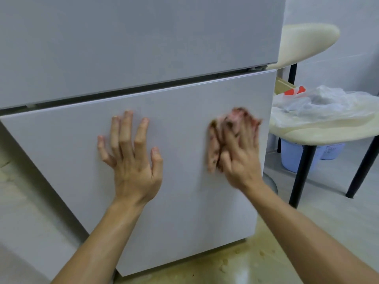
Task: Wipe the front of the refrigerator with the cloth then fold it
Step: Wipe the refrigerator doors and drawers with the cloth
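Observation:
The white refrigerator fills the view, its lower door (180, 181) straight ahead and the upper door (133, 37) above a dark gap. My left hand (131, 158) lies flat on the lower door with fingers spread and straight. To its right my right hand (240, 152) presses a bunched pink cloth with dark spots (215, 140) against the same door near its right edge. That hand and the cloth are blurred, and the hand hides most of the cloth.
A cream chair (320, 130) with black legs stands close to the fridge's right side, a plastic bag (320, 101) on its seat. Pale blue baskets (295, 156) sit under it. The floor in front of the fridge (246, 261) is stained yellowish.

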`<state>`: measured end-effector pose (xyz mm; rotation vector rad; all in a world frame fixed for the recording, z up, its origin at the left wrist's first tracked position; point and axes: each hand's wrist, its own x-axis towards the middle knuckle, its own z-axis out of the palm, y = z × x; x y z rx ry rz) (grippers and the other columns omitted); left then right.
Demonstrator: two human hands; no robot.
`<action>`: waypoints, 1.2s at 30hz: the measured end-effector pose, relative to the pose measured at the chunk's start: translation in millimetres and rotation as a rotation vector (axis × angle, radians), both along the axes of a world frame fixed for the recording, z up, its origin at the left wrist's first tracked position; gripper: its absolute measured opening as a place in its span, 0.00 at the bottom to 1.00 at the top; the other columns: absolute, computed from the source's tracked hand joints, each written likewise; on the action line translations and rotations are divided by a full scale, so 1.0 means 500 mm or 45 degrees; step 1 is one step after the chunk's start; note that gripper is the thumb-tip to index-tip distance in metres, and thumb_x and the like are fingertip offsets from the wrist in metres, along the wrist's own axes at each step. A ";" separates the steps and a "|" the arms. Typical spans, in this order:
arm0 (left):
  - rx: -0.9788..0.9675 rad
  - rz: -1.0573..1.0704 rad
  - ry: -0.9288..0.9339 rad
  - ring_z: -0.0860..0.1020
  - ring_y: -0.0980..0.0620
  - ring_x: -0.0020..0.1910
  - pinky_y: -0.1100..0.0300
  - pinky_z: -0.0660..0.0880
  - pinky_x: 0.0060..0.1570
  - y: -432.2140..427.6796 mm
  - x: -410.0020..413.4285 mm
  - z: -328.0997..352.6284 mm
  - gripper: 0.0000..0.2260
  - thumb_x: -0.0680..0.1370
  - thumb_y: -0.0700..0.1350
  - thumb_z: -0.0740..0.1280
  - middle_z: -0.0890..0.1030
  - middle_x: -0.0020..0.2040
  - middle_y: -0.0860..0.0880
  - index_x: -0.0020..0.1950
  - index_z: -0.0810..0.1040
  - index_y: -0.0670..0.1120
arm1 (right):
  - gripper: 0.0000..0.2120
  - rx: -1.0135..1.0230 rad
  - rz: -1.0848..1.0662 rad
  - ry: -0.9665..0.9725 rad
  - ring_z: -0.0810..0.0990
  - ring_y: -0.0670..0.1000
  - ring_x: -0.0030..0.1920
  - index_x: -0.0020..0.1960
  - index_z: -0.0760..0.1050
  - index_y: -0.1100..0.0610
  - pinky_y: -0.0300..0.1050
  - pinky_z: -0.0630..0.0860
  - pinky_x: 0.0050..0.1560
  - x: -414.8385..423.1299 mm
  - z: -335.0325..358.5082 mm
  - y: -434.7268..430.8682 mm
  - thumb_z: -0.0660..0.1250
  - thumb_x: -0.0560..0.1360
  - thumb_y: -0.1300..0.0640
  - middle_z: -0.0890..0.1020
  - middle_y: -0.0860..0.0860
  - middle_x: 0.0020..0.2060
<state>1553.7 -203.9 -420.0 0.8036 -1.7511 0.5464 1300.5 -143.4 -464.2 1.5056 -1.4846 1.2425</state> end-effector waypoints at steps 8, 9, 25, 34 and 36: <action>-0.003 0.011 -0.114 0.52 0.42 0.84 0.35 0.45 0.79 0.005 -0.013 -0.012 0.32 0.78 0.41 0.62 0.57 0.84 0.44 0.83 0.62 0.51 | 0.30 -0.237 -0.034 -0.218 0.51 0.71 0.81 0.83 0.58 0.60 0.72 0.44 0.80 -0.026 0.034 -0.026 0.55 0.81 0.56 0.56 0.68 0.81; -0.009 0.015 -0.111 0.52 0.41 0.84 0.34 0.45 0.79 0.003 -0.015 -0.012 0.32 0.78 0.41 0.62 0.57 0.84 0.44 0.83 0.61 0.51 | 0.31 -0.170 -0.042 -0.199 0.50 0.72 0.81 0.84 0.55 0.57 0.72 0.45 0.80 -0.026 -0.029 -0.017 0.54 0.82 0.53 0.55 0.67 0.81; -0.026 -0.015 -0.049 0.53 0.43 0.84 0.38 0.43 0.79 -0.007 0.000 -0.010 0.32 0.76 0.40 0.64 0.58 0.83 0.43 0.81 0.62 0.46 | 0.29 -0.269 -0.100 -0.403 0.50 0.72 0.81 0.81 0.56 0.67 0.70 0.42 0.81 0.006 0.094 -0.043 0.51 0.85 0.55 0.54 0.71 0.80; -0.016 0.002 0.005 0.54 0.44 0.84 0.36 0.46 0.79 -0.029 0.080 -0.002 0.29 0.78 0.43 0.60 0.61 0.83 0.41 0.80 0.62 0.45 | 0.24 -0.145 0.132 0.147 0.53 0.57 0.84 0.79 0.67 0.53 0.60 0.46 0.83 0.243 0.025 -0.083 0.60 0.83 0.54 0.63 0.61 0.80; -0.009 -0.002 -0.004 0.52 0.46 0.85 0.36 0.46 0.79 -0.031 0.082 -0.011 0.29 0.79 0.44 0.60 0.60 0.83 0.42 0.81 0.61 0.45 | 0.25 -0.021 0.209 0.378 0.53 0.53 0.84 0.79 0.70 0.51 0.57 0.48 0.83 0.271 -0.049 -0.075 0.65 0.82 0.55 0.60 0.55 0.81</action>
